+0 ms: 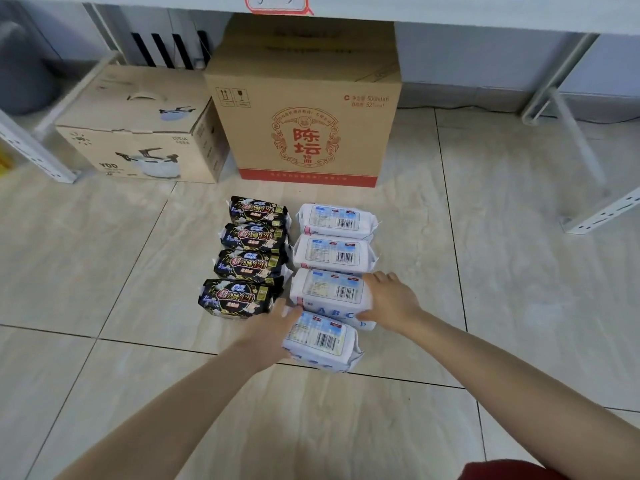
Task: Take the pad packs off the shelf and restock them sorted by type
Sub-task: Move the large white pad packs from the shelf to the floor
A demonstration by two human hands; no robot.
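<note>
Two rows of pad packs lie on the tiled floor. The left row holds several black packs point(252, 261). In the right row are several white packs point(337, 252) with barcode labels facing up. My left hand point(273, 332) grips the left side of the nearest white pack point(322, 342), which sits slightly raised and tilted against the pack behind it. My right hand point(389, 299) rests on the right end of the third white pack point(329, 292), fingers curled over its edge.
A tall brown carton with red print point(308, 133) stands behind the rows, and a cooker box point(145, 133) is to its left. White shelf legs point(602, 213) stand at right and left. A shelf edge point(450, 12) runs overhead.
</note>
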